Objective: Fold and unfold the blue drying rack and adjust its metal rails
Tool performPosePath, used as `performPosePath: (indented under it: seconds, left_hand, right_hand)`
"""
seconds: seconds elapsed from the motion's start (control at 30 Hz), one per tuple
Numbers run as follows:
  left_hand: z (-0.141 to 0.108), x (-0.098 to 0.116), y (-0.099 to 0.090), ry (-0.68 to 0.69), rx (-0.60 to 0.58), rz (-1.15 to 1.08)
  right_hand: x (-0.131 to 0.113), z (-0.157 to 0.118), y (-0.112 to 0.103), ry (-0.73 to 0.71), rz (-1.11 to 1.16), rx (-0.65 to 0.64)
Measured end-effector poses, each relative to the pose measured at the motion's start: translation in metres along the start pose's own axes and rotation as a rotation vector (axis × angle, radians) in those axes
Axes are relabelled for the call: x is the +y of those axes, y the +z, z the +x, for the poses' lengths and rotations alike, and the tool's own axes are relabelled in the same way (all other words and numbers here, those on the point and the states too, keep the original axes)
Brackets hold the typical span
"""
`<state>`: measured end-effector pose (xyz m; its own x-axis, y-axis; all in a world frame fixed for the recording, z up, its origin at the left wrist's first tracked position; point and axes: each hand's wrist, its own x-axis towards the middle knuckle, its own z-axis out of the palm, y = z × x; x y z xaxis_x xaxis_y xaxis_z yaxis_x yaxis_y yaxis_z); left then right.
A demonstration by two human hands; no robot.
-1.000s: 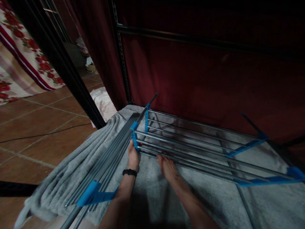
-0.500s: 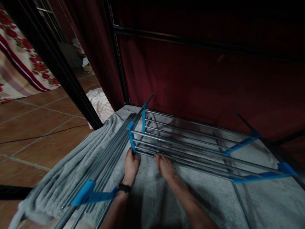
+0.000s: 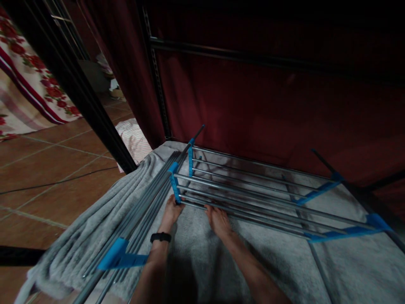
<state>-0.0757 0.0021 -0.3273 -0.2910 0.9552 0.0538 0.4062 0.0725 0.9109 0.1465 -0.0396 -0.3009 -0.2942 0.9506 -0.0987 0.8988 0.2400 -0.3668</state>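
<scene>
A rack of grey metal rods (image 3: 240, 192) joined by blue plastic brackets lies across the blanket in front of me. At the lower end of the near left blue bracket (image 3: 174, 185), my left hand (image 3: 171, 212), with a dark band at its wrist, is closed around the corner where the lowest rod enters. My right hand (image 3: 218, 218) grips that same lowest rod a little to the right, fingers curled over it and its thumb side toward the left hand. Some fingertips of both hands are hidden behind the rod and bracket.
Several loose rods (image 3: 148, 198) lie in a bundle on the left of the grey blanket (image 3: 104, 211). Another blue bracket (image 3: 114, 255) on a tube is near my left forearm. Dark red curtain (image 3: 253, 105) and black frame posts (image 3: 79, 93) enclose the back and left.
My left wrist and forearm have shifted left and turned slightly, while the hand stays at the bracket's lower corner. My right hand has hardly moved.
</scene>
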Motion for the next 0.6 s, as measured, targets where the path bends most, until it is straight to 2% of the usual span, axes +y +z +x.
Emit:
performPosePath:
  seconds: [0.2, 0.37, 0.47, 0.6]
  left_hand:
    - [0.002, 0.002, 0.000, -0.028, -0.020, -0.021]
    - [0.005, 0.001, -0.001, -0.034, -0.042, -0.035]
    - [0.010, -0.002, -0.003, -0.027, -0.050, -0.007]
    - [0.014, -0.004, -0.003, -0.050, -0.049, 0.038]
  right_hand:
    - [-0.005, -0.001, -0.003, -0.008, 0.020, 0.031]
    - [-0.006, -0.020, -0.005, -0.041, 0.055, 0.168]
    - [0.018, -0.052, 0.006, -0.006, 0.154, 0.344]
    - [0.090, -0.123, 0.022, 0.232, 0.238, 0.640]
